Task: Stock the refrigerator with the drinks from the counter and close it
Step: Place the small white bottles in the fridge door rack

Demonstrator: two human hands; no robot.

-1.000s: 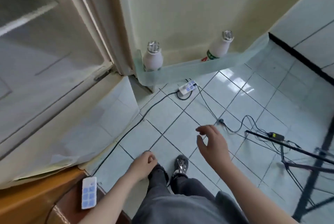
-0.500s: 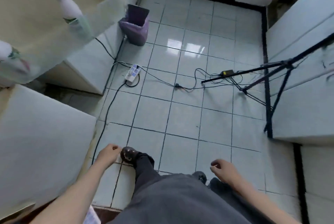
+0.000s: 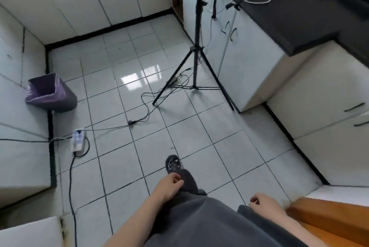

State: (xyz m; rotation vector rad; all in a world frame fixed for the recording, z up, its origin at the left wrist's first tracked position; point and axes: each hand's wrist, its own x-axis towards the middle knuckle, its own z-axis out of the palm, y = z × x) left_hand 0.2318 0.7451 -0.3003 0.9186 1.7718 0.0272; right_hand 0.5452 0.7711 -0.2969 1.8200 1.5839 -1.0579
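Observation:
My left hand (image 3: 170, 185) hangs low at the middle of the view, fingers loosely curled, holding nothing. My right hand (image 3: 263, 202) hangs at the lower right beside my grey trousers, fingers curled in, also holding nothing. A dark counter (image 3: 299, 17) runs along the upper right, with cables lying on it. No drink bottle shows on the visible part of it. The refrigerator and its door shelf are out of view.
A black tripod (image 3: 196, 47) stands on the tiled floor ahead, cables trailing from it to a white power strip (image 3: 78, 142) at the left. A purple-lined bin (image 3: 50, 93) sits by the left wall. White cabinets (image 3: 323, 107) line the right. A wooden surface (image 3: 329, 218) sits at lower right.
The view has swung right, away from the refrigerator door with its two white bottles, toward the floor and counter. Both hands have dropped to my sides.

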